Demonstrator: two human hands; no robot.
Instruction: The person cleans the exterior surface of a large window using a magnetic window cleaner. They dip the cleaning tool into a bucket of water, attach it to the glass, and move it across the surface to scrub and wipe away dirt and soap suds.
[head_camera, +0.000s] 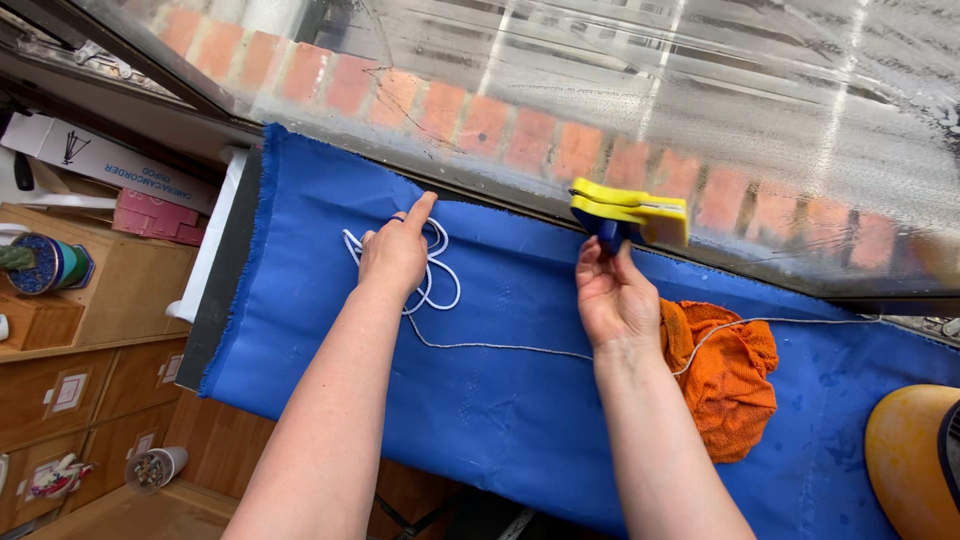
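My right hand (612, 296) grips the blue handle of a yellow window-cleaning tool (630, 214), held against the base of the wet window pane (700, 70). My left hand (397, 250) rests on a coil of white cord (440, 285), index finger pointing toward the glass. The cord runs right across the blue cloth (480, 400), passes under my right wrist and crosses an orange rag (730, 385) that lies to the right of my right forearm.
Beyond the glass runs a red brick ledge (500, 130). A yellow rounded object (910, 460) sits at the lower right. At left stand wooden drawers (70, 390), boxes, a small potted cactus (40, 262) and a cup on the floor (152, 468).
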